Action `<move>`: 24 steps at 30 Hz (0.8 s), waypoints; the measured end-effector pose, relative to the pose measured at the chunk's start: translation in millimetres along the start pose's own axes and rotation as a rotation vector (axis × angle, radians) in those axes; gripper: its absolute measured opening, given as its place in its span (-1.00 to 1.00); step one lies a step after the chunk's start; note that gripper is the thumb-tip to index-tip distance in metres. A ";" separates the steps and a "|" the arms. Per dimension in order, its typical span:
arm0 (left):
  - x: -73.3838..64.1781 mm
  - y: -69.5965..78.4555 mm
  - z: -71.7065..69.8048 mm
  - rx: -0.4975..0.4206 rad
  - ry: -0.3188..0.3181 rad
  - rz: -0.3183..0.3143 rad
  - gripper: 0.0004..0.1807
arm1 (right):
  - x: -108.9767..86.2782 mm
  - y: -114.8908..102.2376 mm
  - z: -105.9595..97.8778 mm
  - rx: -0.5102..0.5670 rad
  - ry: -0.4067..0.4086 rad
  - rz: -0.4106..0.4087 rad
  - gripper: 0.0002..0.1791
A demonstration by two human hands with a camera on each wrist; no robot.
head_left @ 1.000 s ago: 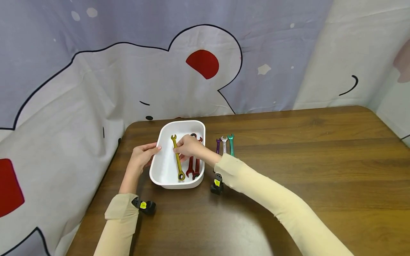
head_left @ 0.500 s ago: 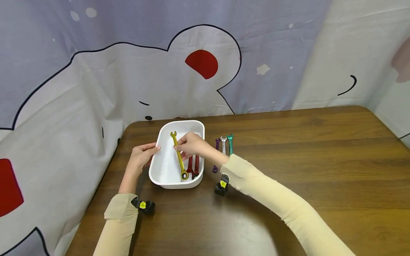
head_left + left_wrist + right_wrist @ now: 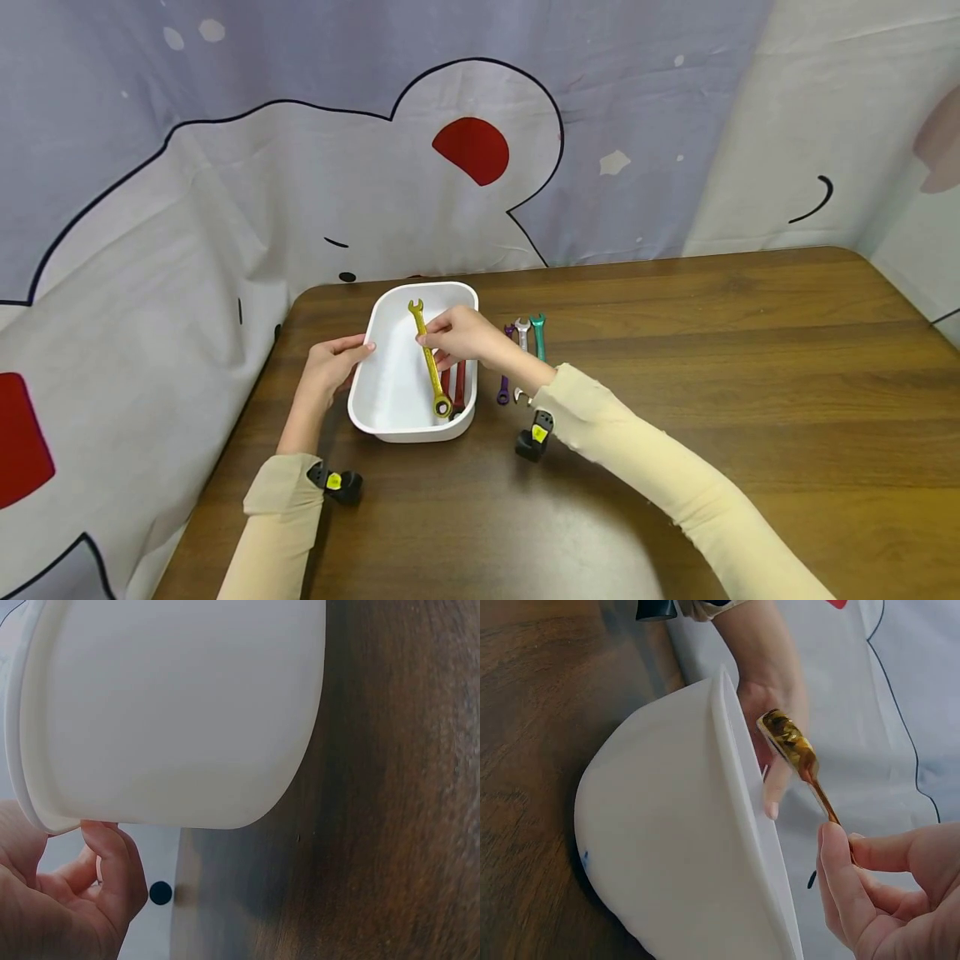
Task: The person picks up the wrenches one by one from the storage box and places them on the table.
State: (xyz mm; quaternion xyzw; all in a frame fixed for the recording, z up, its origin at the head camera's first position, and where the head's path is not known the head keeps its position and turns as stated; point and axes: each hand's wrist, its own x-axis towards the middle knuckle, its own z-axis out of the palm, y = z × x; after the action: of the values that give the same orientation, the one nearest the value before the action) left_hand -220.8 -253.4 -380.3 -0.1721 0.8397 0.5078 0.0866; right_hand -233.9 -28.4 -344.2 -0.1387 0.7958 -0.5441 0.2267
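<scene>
A white plastic tub (image 3: 405, 434) stands near the table's left end. My left hand (image 3: 328, 368) grips its left rim, thumb on top and fingers curled below, as the left wrist view shows. Between thumb and fingers, my right hand (image 3: 467, 335) pinches a yellow combination wrench (image 3: 431, 360) by its shaft. In the right wrist view, the wrench's ring end (image 3: 787, 739) is above the tub's rim. Red wrenches (image 3: 460, 385) lie along the right side of the tub, partly hidden by the right hand.
Right of the tub, a purple wrench (image 3: 504, 388), a silver wrench (image 3: 523, 332) and a green wrench (image 3: 540, 335) lie side by side on the wooden table (image 3: 712, 358), partly under the right forearm. A printed curtain (image 3: 315, 192) hangs behind the table.
The right hand has lifted the yellow wrench and shifted it to the right across the tub. The right forearm has moved right too. The left hand and tub have stayed in place.
</scene>
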 end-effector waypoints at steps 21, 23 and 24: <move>-0.5 -0.6 0.5 0.013 0.008 -0.004 -0.43 | -24.8 7.6 -32.3 0.111 0.033 -0.015 -0.70; -0.4 -0.7 0.5 0.012 0.006 -0.001 -0.44 | -26.0 9.8 -35.5 0.121 0.039 -0.009 -0.70; -0.2 -0.9 0.5 0.011 0.006 -0.001 -0.44 | -26.7 10.9 -37.2 0.124 0.043 -0.005 -0.70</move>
State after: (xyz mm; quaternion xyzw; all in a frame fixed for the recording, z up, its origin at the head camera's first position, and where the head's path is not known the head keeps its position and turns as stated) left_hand -220.3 -253.4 -381.1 -0.1734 0.8427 0.5025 0.0853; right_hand -229.8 17.9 -337.3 -0.1146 0.7648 -0.5960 0.2161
